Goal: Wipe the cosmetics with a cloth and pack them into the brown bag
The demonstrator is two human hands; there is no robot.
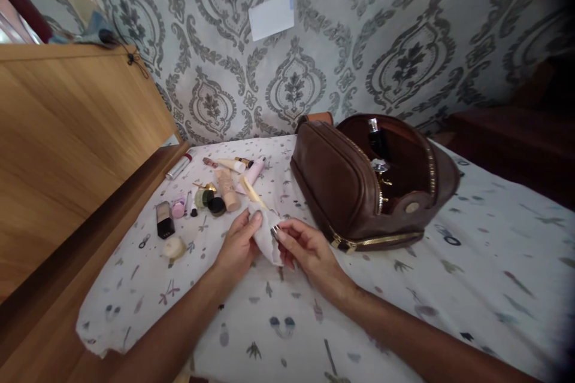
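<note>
A crumpled white tissue (268,242) is pinched in my left hand (241,241), above the patterned white cloth (287,311). My right hand (309,251) has its fingertips closed on a small pronged silver item (275,228) at the tissue's right side. Just beyond my hands, a pale yellow stick-like item (252,192) points away from the tissue; whether it is held is unclear. Close behind my left hand lie a beige tube (227,189), a dark round jar (216,206) and a pink tube (255,172).
An open brown bag (332,173) stands on the right, with a dark bottle (376,139) and shiny items inside. On the left are a foundation bottle (165,219), a round cream-coloured item (173,246) and a silver tube (179,166), near a wooden panel (81,143).
</note>
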